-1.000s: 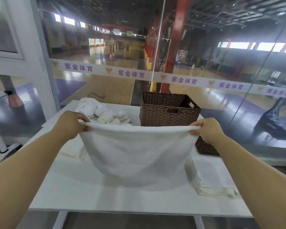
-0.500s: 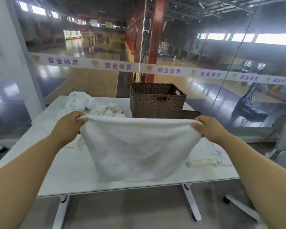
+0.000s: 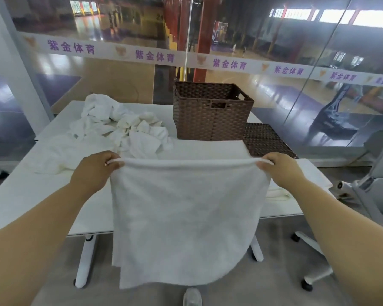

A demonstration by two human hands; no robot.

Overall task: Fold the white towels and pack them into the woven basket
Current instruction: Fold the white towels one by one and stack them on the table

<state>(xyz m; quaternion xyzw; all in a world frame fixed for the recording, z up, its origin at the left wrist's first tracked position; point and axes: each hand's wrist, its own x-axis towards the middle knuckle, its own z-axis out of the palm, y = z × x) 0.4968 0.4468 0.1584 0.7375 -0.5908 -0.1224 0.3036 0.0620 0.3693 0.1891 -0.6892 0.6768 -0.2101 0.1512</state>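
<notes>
A white towel (image 3: 181, 219) hangs spread out in front of me, its lower edge below the table's front edge. My left hand (image 3: 95, 168) pinches its top left corner and my right hand (image 3: 279, 166) pinches its top right corner, with the top edge stretched taut between them. The brown woven basket (image 3: 210, 120) stands upright at the back middle of the white table (image 3: 31, 195), beyond the towel. A heap of crumpled white towels (image 3: 119, 127) lies to the basket's left. A folded white towel (image 3: 281, 193) lies on the table under my right wrist.
A flat brown woven lid (image 3: 265, 140) lies right of the basket. A glass wall runs behind the table. A grey chair (image 3: 372, 195) stands at the right on wheeled legs. My shoe (image 3: 191, 297) shows on the floor below the towel.
The towel has been lifted off the table and drawn back toward me; it now hangs free past the front edge. My view has pulled back and tilted down.
</notes>
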